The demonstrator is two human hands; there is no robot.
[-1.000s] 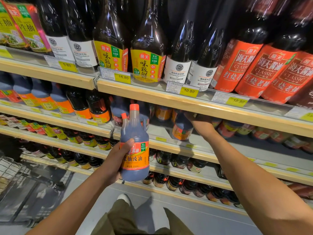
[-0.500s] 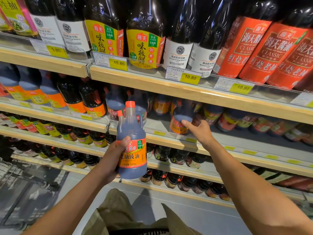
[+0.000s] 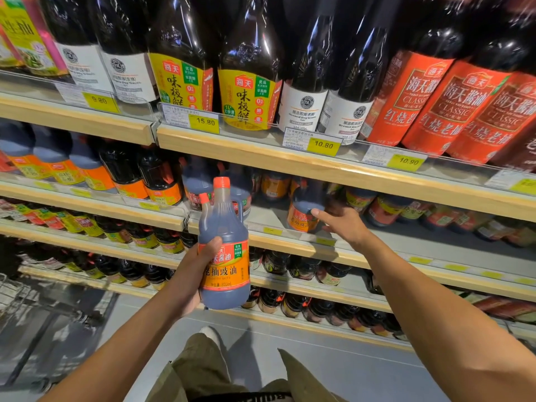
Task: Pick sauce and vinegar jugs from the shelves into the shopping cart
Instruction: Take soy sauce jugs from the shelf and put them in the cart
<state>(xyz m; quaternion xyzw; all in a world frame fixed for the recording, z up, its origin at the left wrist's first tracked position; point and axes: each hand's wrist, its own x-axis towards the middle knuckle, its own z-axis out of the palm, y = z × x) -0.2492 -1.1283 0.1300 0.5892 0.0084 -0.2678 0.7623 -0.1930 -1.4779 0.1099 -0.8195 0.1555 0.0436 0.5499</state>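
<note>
My left hand (image 3: 191, 274) grips a dark soy sauce jug (image 3: 224, 256) with an orange label and orange cap, held upright in front of the shelves. A second, smaller orange cap shows beside its neck. My right hand (image 3: 343, 224) reaches to the second shelf with straight fingers, and its fingertips touch another orange-labelled jug (image 3: 303, 214) standing there. The shopping cart (image 3: 20, 294) shows blurred at the lower left.
The wooden-edged top shelf (image 3: 290, 161) carries tall soy sauce bottles and yellow price tags. More jugs (image 3: 127, 175) fill the second shelf at left. Small bottles line the lower shelves. My trouser legs and a shoe (image 3: 211, 338) are over the grey floor.
My right hand drew back from deep in the second shelf and now sits at the shelf front, touching the jug there. My left hand kept holding its jug.
</note>
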